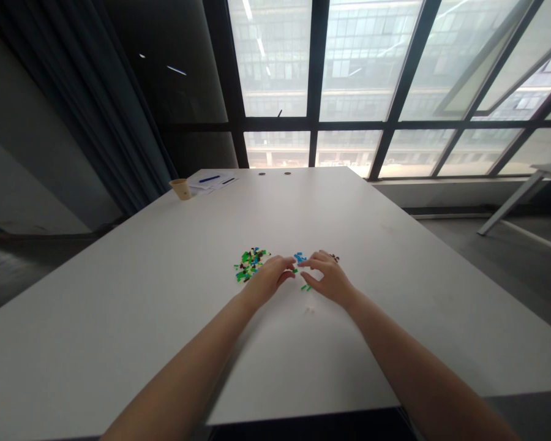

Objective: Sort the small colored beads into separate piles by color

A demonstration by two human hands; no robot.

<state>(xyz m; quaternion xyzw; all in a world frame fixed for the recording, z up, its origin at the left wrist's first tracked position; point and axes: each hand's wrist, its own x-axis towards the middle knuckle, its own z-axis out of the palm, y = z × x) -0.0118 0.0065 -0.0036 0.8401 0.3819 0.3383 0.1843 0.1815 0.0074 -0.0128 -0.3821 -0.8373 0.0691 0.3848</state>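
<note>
Here we are on a big pale worktop (pixel 96 349), its long axis running straight out toward the window! Far left, a dark curtain (pixel 96 104) falls along the wall. At the far end of the worktop sit a paper cup (pixel 180 189) and some papers (pixel 211 182), with a tall window (pixel 362 73) looking out on a building behind them, and a white table leg (pixel 509 205) angles down on the right.

Now to the action at mid-table: a heap of little plastic bricks (pixel 250 264), mostly green and blue, lies left of centre. The bricks point every which way, and the scatter stretches crosswise. The left hand (pixel 269 282) sits at the heap's right edge, the right hand (pixel 328 278) just beyond, the two apart with fingertips almost meeting over some blue bricks (pixel 299 258). Green bricks (pixel 305 287) lie under the right hand's thumb. Is either hand pinching a brick? Can't tell from here!
</note>
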